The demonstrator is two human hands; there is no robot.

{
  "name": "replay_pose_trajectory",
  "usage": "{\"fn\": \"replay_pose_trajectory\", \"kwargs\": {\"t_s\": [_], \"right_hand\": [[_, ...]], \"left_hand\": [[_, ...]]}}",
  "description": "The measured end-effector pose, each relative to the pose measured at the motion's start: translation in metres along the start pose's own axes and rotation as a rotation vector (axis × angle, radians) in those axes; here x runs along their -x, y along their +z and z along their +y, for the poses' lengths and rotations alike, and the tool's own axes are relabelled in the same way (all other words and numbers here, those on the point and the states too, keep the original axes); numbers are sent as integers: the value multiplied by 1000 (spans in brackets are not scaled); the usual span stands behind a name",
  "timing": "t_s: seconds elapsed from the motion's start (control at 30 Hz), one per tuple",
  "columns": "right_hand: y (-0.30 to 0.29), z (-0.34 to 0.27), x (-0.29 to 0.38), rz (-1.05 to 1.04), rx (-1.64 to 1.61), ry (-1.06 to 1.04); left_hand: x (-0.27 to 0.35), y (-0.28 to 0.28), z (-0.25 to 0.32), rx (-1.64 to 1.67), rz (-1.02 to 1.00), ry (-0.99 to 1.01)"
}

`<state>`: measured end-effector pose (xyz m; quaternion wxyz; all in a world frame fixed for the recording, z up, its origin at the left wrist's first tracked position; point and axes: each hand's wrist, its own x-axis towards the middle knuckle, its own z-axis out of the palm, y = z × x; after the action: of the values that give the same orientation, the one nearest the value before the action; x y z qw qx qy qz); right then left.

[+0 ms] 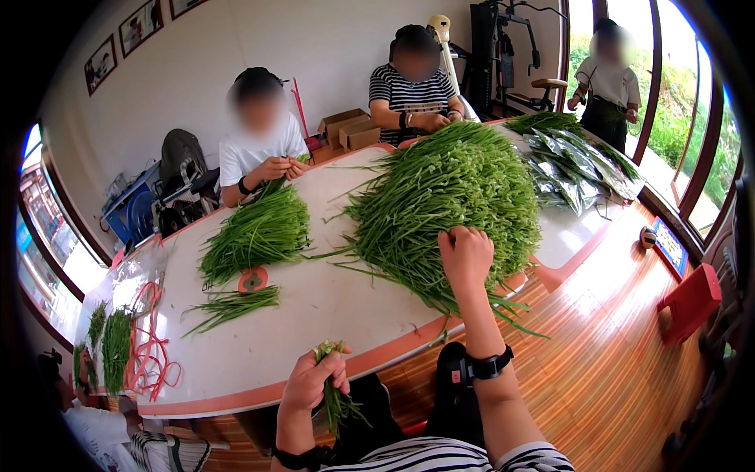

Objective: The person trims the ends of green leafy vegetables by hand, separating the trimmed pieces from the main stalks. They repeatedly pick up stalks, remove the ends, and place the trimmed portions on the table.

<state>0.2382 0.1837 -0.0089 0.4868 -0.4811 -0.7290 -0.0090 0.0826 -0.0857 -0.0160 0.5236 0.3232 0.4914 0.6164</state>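
A small bunch of green stems [337, 407] is gripped in my left hand [318, 377], just off the table's front edge. Its pale tips poke up past my thumb, while the long ends hang over my lap. My right hand [467, 256] lies against the near side of a large heap of long, chive-like green stems [442, 183]. Its fingers are curled, and whether they pinch a stem is hidden. Loose stems trail from the heap over the table edge. Left of it, a smaller pile [256, 230] and a thin bundle [239, 305] lie on the white table [330, 312].
Across the table sit two people, one holding stems; another person stands by the windows. Plastic-bagged greens [566, 165] lie at right. Red ties [150, 348] and green bundles [117, 348] lie at left near another person. A red stool [690, 301] is on the wooden floor.
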Motion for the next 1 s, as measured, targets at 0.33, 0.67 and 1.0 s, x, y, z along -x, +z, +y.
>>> {"fn": "replay_pose_trajectory", "kwargs": {"t_s": [0.33, 0.67, 1.0], "right_hand": [[-96, -36, 26, 185, -688, 109], [-84, -84, 98, -790, -973, -436], [-53, -97, 108, -959, -1141, 6]], "left_hand": [[1, 0, 6, 11, 61, 8], [-9, 11, 6, 64, -6, 83], [-1, -6, 1, 119, 42, -94]]}}
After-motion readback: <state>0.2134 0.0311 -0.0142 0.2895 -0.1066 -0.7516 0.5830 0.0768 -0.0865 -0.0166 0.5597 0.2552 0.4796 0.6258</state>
